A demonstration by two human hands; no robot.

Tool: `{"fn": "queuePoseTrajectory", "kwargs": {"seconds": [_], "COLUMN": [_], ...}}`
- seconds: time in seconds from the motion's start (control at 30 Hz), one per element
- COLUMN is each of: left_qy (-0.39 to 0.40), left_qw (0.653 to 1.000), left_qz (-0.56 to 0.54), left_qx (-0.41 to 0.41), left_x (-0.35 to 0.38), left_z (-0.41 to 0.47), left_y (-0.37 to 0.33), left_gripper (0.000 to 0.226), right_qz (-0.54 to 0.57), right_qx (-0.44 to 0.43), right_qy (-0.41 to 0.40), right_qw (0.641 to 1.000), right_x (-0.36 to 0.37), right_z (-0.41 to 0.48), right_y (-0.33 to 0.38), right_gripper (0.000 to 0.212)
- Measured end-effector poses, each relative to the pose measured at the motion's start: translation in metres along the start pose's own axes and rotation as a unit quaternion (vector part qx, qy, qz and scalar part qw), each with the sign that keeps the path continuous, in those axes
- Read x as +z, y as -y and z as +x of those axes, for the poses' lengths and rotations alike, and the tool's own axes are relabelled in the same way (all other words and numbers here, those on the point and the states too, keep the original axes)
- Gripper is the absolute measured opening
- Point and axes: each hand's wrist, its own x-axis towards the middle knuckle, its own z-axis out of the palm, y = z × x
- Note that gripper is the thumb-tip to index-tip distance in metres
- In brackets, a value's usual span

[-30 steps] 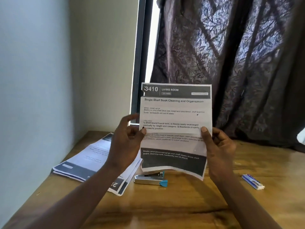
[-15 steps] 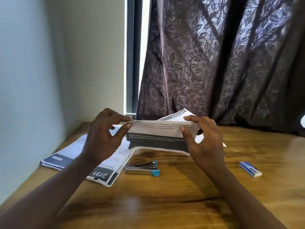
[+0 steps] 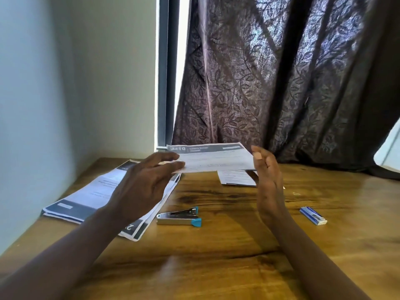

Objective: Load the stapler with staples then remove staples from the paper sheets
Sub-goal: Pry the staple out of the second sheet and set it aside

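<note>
Paper is the thing in hand: a printed white paper sheet (image 3: 216, 159) with a dark header band hangs nearly flat in the air beyond the small silver metal stapler (image 3: 179, 218) with a blue plastic tip, which lies on the brown wooden table (image 3: 227, 256). The left hand (image 3: 147, 182), beyond and left of the stapler, pinches the sheet's left edge loosely between forefinger and thumb, its other fingers spread, though blur softens the detail. The right hand (image 3: 268, 180), beyond and right of the stapler, stands edge-on with straight fingers held together, touching the sheet's right edge without gripping. A blue and white box of staples (image 3: 313, 216) lies well to the right of the stapler, a folded stack of printed sheets (image 3: 93, 195) just to its left, and another white page (image 3: 236, 178) lies flat beyond it, under the held sheet. Whether a staple sits in the held sheet is too small to tell. The sheet will likely handle as light and limp, sagging if held by one edge and tearing easily around a staple, so it is best pinched close beside the stapled corner. The stapler looks stiff, smooth and light, best taken across its narrow sides
</note>
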Motion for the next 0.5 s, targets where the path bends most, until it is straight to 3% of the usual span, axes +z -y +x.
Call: {"fn": "queuePoseTrajectory", "kwargs": {"seconds": [0.1, 0.2, 0.27, 0.33, 0.37, 0.43, 0.47, 0.5], "left_qy": [0.045, 0.092, 0.129, 0.167, 0.183, 0.224, 0.254, 0.284], "left_qw": [0.998, 0.993, 0.988, 0.982, 0.979, 0.970, 0.963, 0.955], "left_qz": [-0.043, -0.074, -0.082, -0.086, -0.087, -0.085, -0.082, -0.076], "left_qx": [0.004, -0.004, 0.002, 0.020, 0.033, 0.046, 0.043, 0.040], "left_x": [0.006, 0.014, 0.020, 0.028, 0.032, 0.038, 0.041, 0.044], "left_z": [-0.002, -0.003, -0.003, -0.003, -0.003, -0.004, -0.004, -0.005], "left_y": [-0.007, -0.017, -0.025, -0.034, -0.039, -0.047, -0.052, -0.055], "left_gripper": [0.034, 0.036, 0.036, 0.038, 0.039, 0.040, 0.041, 0.043], "right_qz": [0.072, 0.055, -0.022, -0.189, -0.298, -0.494, -0.543, -0.551], "right_qx": [0.164, 0.200, 0.168, 0.087, 0.028, -0.064, -0.077, -0.075], "right_qy": [-0.018, -0.029, -0.042, -0.068, -0.065, -0.010, 0.022, 0.053], "right_qw": [0.984, 0.978, 0.985, 0.976, 0.952, 0.867, 0.836, 0.829], "right_x": [-0.005, -0.020, -0.033, -0.047, -0.053, -0.061, -0.064, -0.066], "right_z": [0.009, 0.015, 0.015, 0.010, 0.006, -0.004, -0.008, -0.010], "right_y": [-0.012, -0.014, -0.008, -0.002, -0.002, -0.006, -0.007, -0.007], "right_gripper": [0.061, 0.062, 0.057, 0.055, 0.055, 0.048, 0.041, 0.034]}}
